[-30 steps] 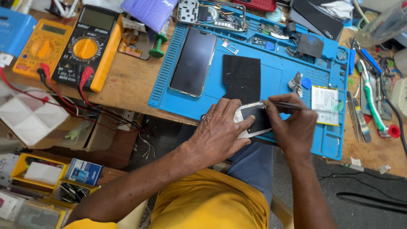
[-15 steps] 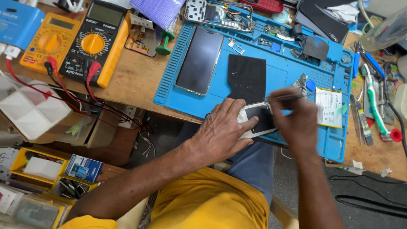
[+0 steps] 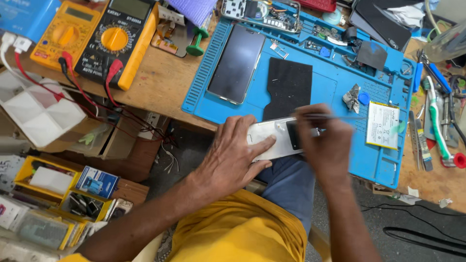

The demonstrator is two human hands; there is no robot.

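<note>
Left hand (image 3: 232, 157) is spread flat, pinning the white phone shell (image 3: 273, 139) at the blue mat's (image 3: 335, 92) near edge; right hand (image 3: 326, 145) pinches thin tweezers (image 3: 335, 116) (blurry). One slip could gouge it, or knock the loose battery (image 3: 383, 125) beyond.

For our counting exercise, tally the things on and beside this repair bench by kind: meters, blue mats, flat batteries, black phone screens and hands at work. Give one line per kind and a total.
Meters: 2, the yellow meter and the black meter
Blue mat: 1
Flat battery: 1
Black phone screen: 1
Hands: 2, the left hand and the right hand
Total: 7
</note>
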